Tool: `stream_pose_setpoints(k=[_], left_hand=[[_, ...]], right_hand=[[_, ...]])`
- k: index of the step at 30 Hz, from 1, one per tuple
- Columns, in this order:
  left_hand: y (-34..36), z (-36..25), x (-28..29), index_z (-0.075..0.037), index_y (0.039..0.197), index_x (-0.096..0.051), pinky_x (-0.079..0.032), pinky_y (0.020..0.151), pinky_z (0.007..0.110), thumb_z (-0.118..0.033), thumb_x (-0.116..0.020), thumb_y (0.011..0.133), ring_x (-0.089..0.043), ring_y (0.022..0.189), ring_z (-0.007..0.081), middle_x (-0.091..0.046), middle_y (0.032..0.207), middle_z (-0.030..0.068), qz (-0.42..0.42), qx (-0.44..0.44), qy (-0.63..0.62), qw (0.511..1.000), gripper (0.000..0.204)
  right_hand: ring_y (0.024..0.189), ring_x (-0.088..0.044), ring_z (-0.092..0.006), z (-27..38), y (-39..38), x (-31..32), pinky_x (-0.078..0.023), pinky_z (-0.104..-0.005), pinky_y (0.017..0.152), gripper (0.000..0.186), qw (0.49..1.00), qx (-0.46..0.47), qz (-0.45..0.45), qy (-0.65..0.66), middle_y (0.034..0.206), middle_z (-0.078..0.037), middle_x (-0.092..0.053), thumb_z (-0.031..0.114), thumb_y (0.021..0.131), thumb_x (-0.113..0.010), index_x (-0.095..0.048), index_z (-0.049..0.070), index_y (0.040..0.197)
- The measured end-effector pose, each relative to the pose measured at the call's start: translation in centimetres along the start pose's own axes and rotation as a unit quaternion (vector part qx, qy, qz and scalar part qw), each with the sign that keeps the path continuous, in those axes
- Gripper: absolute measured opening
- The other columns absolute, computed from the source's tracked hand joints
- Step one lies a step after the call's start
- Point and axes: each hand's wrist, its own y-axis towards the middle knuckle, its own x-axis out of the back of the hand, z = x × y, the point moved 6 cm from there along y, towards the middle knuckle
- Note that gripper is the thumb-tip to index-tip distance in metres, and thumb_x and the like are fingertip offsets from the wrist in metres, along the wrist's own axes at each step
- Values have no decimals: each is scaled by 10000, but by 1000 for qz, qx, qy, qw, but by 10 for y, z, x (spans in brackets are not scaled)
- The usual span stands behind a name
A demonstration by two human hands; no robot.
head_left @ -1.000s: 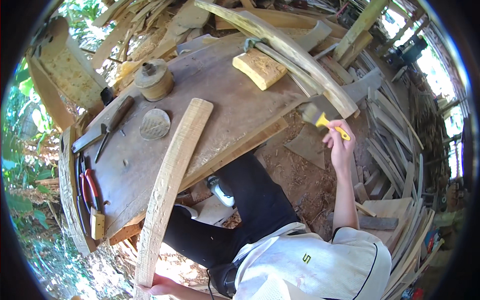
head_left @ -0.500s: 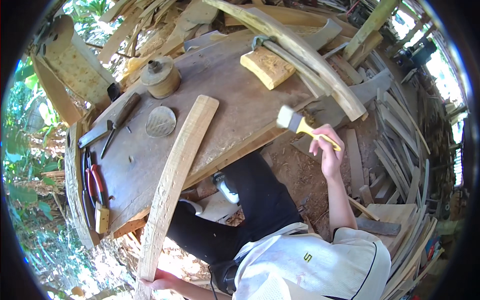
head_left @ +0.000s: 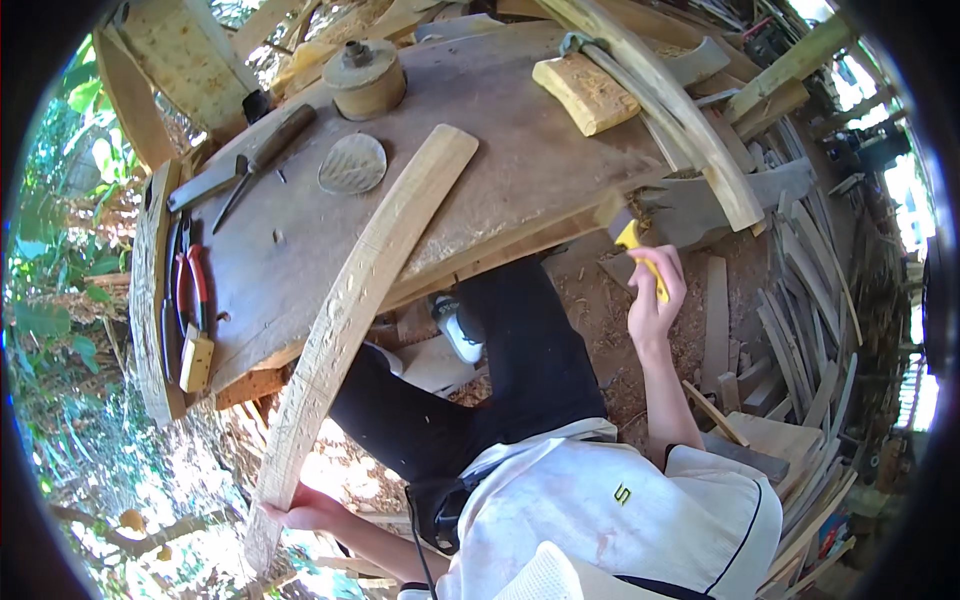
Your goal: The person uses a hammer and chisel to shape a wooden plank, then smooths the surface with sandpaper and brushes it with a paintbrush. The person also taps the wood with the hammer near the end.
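Observation:
My left hand (head_left: 305,508) is closed around the lower end of a long, slightly curved wooden board (head_left: 370,270). The board slants across the near edge of a worn wooden table (head_left: 520,150), its far end lying on the tabletop. In my right hand (head_left: 655,300) is a flat paintbrush (head_left: 628,236) with a yellow handle. The brush points up, its bristles blurred beside the table's right front edge and apart from the board. A round, ridged disc (head_left: 352,164) lies on the table left of the board, with a round container with a capped neck (head_left: 364,80) behind it.
At the table's left lie a wooden-handled tool (head_left: 275,140), red-handled pliers (head_left: 197,285) and a small wooden block (head_left: 197,362). A rough yellowish block (head_left: 585,92) and a long curved timber (head_left: 680,110) sit at the back right. Wood strips (head_left: 800,280) are piled at the right.
The view has shifted, so the table appears higher in it. My right hand has turned the brush from pointing left to more upright. My left hand still grips the board.

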Motion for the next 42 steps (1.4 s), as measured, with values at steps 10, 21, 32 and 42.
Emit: stream_pose_setpoints(k=[10, 21, 32, 42], left_hand=[[6, 4, 10, 70, 1352, -504, -410, 1179, 480, -356, -485, 1071, -582, 1259, 321, -583, 1348, 219, 12, 14, -6, 1000, 510], [6, 3, 5, 76, 1369, -484, -458, 1143, 471, -360, -516, 1063, -602, 1242, 317, -599, 1323, 225, -1, 11, 9, 1000, 534], [7, -2, -1, 83, 1357, -477, -468, 1095, 482, -338, -477, 1043, -586, 1232, 363, -580, 1285, 256, 37, -15, 38, 998, 525], [11, -3, 11, 69, 1351, -485, -498, 1010, 451, -350, -450, 1058, -606, 1176, 330, -595, 1260, 242, 17, -2, 50, 999, 513]], right_hand=[[687, -561, -107, 8, -6, -29, -441, -261, 621, 189, 996, 38, 59, -62, 870, -40, -576, -9, 920, -536, -705, -7, 1004], [522, -530, -71, -65, -8, -25, -407, -216, 473, 213, 927, -302, 67, 214, 667, -42, -630, 94, 969, -524, -720, 56, 1042], [704, -606, -94, -23, -78, -55, -480, -246, 612, 197, 857, -225, 412, 210, 825, -38, -639, 62, 1004, -544, -708, 12, 1101], [723, -652, -98, -44, -54, -35, -485, -252, 607, 177, 851, -182, 469, 149, 913, -55, -662, 105, 1013, -578, -708, 17, 1093]])
